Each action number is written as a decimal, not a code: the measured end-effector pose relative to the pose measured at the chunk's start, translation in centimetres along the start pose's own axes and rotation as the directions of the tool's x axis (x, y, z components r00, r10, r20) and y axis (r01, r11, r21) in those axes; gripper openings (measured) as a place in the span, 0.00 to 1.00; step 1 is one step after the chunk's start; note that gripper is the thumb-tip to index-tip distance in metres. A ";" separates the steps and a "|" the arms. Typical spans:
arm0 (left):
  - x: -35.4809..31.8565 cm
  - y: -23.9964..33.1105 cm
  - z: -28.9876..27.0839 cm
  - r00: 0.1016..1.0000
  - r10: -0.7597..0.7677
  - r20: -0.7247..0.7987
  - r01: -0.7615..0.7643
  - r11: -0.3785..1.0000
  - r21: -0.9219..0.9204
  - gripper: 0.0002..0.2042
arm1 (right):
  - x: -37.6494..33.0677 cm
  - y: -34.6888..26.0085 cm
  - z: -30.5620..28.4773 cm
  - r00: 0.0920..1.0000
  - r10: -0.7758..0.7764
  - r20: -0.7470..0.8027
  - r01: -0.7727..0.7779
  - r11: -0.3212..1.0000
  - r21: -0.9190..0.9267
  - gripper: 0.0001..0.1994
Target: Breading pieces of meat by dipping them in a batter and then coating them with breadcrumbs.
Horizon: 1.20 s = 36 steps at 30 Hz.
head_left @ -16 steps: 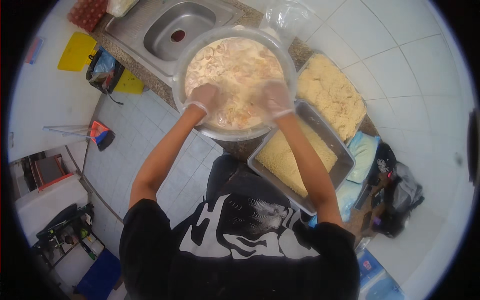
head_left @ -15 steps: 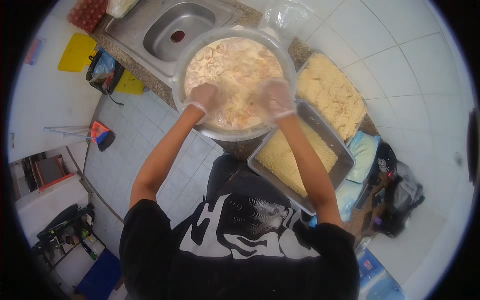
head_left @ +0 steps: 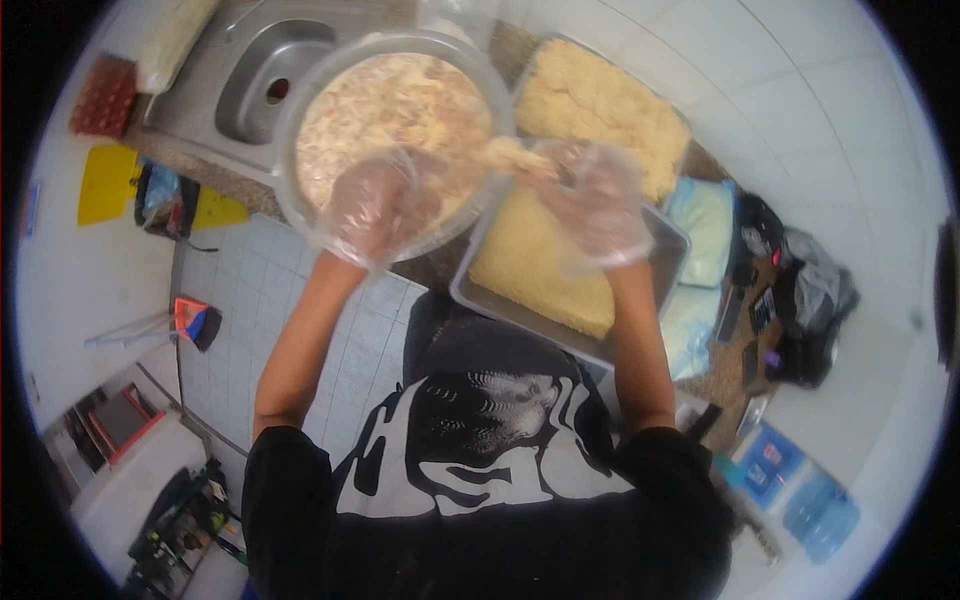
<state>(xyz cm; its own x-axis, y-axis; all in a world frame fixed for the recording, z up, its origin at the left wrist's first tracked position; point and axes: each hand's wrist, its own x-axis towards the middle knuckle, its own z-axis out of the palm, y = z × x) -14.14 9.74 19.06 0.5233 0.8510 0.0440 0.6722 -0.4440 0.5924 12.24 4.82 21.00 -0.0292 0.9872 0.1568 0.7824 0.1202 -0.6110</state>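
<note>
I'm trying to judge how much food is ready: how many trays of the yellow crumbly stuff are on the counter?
2. One metal tray lies under the right hand, at the counter's near edge; a second tray sits behind it, beside the big bowl. More may be hidden.

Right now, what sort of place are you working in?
Most likely a kitchen, perhaps a catering one: a steel sink set in the counter, a big bowl of mixed food, and metal trays of crumbed food beside it.
</note>
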 end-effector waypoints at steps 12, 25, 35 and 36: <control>7.4 11.9 18.6 0.587 0.276 0.761 -0.341 0.937 -0.076 0.23 | -16.4 16.4 0.0 0.933 0.356 0.050 -0.327 0.899 -0.291 0.18; 0.7 8.2 17.9 0.868 0.216 0.448 -0.274 0.959 0.068 0.15 | -7.9 10.1 2.7 0.937 0.347 -0.047 -0.343 0.881 -0.326 0.11; -7.1 -1.1 2.5 0.966 -0.255 0.035 0.250 0.962 0.113 0.15 | 6.5 -1.2 17.1 0.900 -0.129 0.416 0.296 0.883 -0.366 0.10; -7.3 -2.2 2.5 0.961 -0.274 0.026 0.270 0.957 0.106 0.15 | 7.0 -1.3 17.5 0.903 -0.056 0.426 0.239 0.889 -0.391 0.11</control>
<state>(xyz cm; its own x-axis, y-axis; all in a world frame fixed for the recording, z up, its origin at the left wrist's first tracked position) -18.12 3.78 15.39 0.3327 0.9325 -0.1406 0.8401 -0.2253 0.4935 0.12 13.42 9.33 -0.3348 0.9295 -0.1549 0.9316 0.3018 -0.2023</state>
